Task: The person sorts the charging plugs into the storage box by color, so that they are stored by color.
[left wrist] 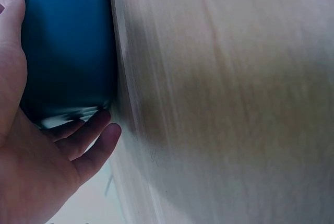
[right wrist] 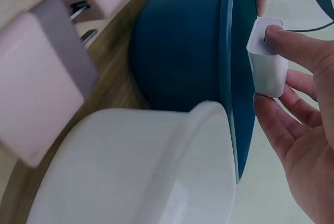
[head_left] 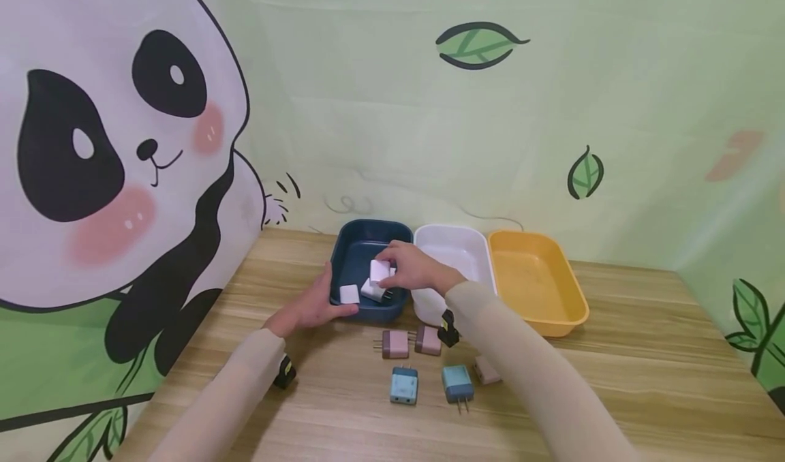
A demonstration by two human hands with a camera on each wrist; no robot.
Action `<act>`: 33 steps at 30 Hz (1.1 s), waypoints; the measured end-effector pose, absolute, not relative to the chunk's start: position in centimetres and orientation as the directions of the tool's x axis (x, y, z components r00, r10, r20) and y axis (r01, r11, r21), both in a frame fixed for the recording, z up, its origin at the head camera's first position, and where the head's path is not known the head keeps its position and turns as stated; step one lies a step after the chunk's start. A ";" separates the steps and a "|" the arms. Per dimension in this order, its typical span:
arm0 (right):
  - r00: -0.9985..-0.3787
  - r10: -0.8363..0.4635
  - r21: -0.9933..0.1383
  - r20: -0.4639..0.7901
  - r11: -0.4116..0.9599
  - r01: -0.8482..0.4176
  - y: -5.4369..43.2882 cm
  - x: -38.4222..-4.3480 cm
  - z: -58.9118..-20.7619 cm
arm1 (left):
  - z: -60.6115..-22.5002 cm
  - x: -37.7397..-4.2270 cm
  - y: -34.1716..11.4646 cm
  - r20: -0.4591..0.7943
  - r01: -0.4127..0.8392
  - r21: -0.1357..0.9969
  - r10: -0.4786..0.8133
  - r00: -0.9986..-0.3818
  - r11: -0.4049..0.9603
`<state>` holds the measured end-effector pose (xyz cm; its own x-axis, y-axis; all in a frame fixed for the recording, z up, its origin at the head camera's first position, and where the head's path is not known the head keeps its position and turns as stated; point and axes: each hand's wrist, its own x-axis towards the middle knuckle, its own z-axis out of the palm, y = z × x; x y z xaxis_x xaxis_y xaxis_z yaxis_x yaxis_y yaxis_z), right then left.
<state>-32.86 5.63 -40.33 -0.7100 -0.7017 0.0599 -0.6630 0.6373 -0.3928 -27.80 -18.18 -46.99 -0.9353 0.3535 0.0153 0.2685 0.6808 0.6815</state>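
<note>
Over the dark blue bin, my right hand pinches a white charger plug between thumb and fingers. In the right wrist view, the thumb lies on one end of the charger and the fingertips on the opposite end. Two more white chargers lie inside the bin, one square-faced near the left front corner and one with prongs showing, below the held one. My left hand holds the bin's left front corner, thumb along the front rim, fingers against the side wall.
A white bin and a yellow bin stand right of the blue one. In front lie pink chargers and a pale pink one partly behind the right sleeve. Two blue chargers lie nearer on the wooden table.
</note>
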 end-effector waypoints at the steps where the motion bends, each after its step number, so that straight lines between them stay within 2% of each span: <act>1: -0.709 -0.703 -0.393 0.061 0.636 -0.664 5.5 -32.9 -40.4 | -47.0 -27.8 -18.2 0.015 0.268 0.681 0.353 -0.936 0.682; 12: -0.737 -0.675 -0.402 0.027 0.668 -0.627 3.9 -33.7 -41.2 | -46.9 -27.6 -18.5 0.037 0.286 0.689 0.362 -0.931 0.666; 19: -0.759 -0.651 -0.455 0.008 0.674 -0.583 3.6 -33.7 -41.6 | -46.9 -27.6 -18.5 0.066 0.312 0.683 0.369 -0.927 0.661; 27: -0.768 -0.639 -0.449 0.027 0.679 -0.581 3.2 -34.1 -42.3 | -46.9 -27.9 -18.4 0.108 0.360 0.695 0.404 -0.908 0.622; 33: -0.794 -0.607 -0.513 0.039 0.670 -0.537 2.8 -33.9 -42.1 | -47.0 -28.0 -18.3 0.152 0.397 0.708 0.423 -0.893 0.584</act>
